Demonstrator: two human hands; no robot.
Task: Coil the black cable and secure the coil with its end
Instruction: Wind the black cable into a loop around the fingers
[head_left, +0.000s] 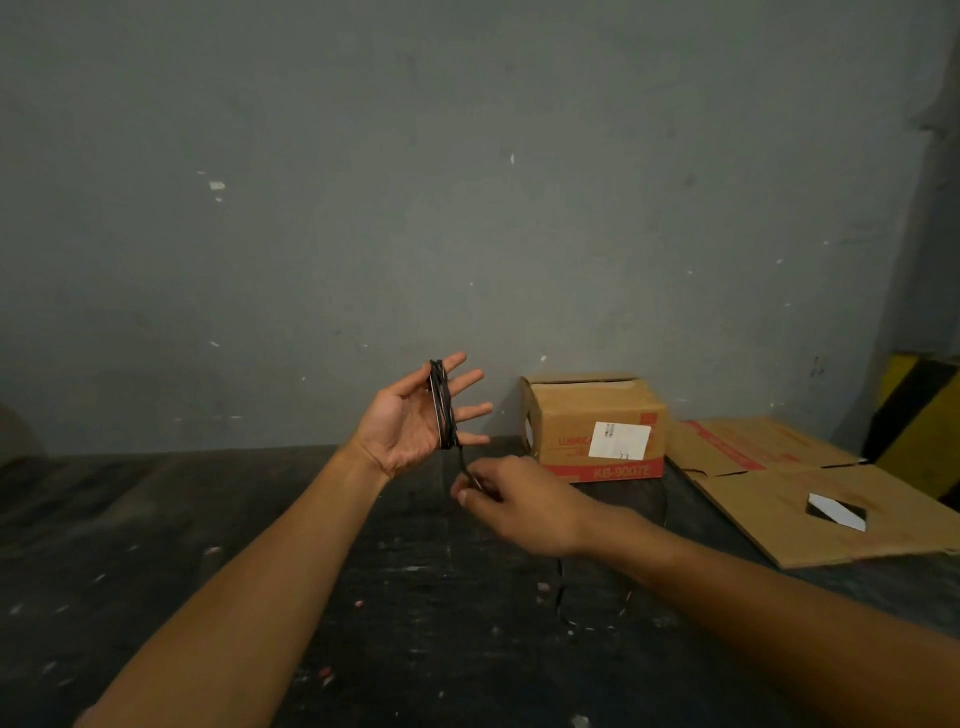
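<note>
The black cable (444, 410) is wound in several loops around the straight fingers of my left hand (415, 421), which is raised palm up with fingers spread. A short black strand runs down from the coil's lower end to my right hand (511, 501), just below and to the right. Thumb and fingers of my right hand pinch that strand. Another stretch of the cable trails on the dark floor beneath my right wrist.
A cardboard box (597, 426) with a white label stands against the grey wall to the right. A flattened cardboard sheet (789, 493) lies further right on the dark, speckled floor (208, 519). A yellow-and-black striped post (919, 415) is at the far right.
</note>
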